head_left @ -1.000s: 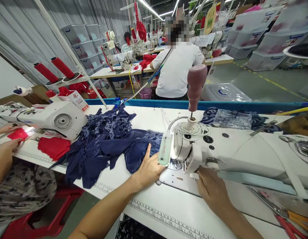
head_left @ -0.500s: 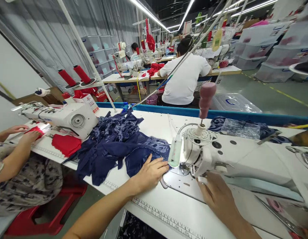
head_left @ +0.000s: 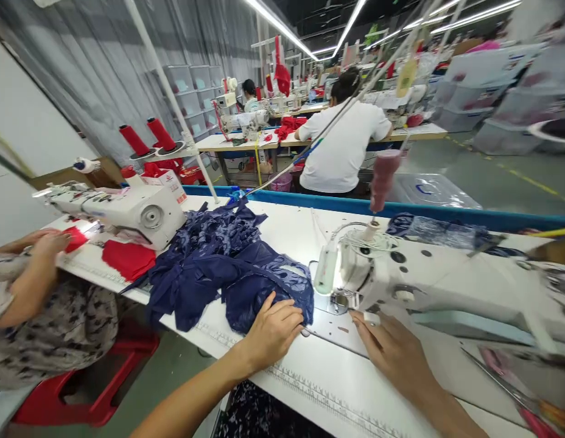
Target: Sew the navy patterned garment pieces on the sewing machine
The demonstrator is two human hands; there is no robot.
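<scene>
A navy lace bra [head_left: 255, 298] lies left of the sewing machine's presser foot [head_left: 341, 301], its lace edge just off the needle plate. My left hand [head_left: 276, 331] is on its near edge, fingers bent over the cloth and the thumb hidden. Right of the presser foot, my right hand [head_left: 394, 356] rests on the machine bed, thumb and forefinger tips close together. Whatever is between them is too small to make out. A white band [head_left: 371, 318] circles one finger. The white sewing machine [head_left: 419, 283] carries a small lamp [head_left: 326, 271].
Navy garments [head_left: 186, 286] are heaped on the left. Scissors [head_left: 506, 386] lie at the right. A co-worker's hand [head_left: 52, 243] handles red cloth [head_left: 75, 239] at the neighbouring machine [head_left: 140, 213]. A pink-handled screwdriver [head_left: 383, 179] stands upright on my machine.
The bra and my left hand have shifted away from the presser foot, baring more of the needle plate. My right hand has moved slightly left. The camera view has shifted a little.
</scene>
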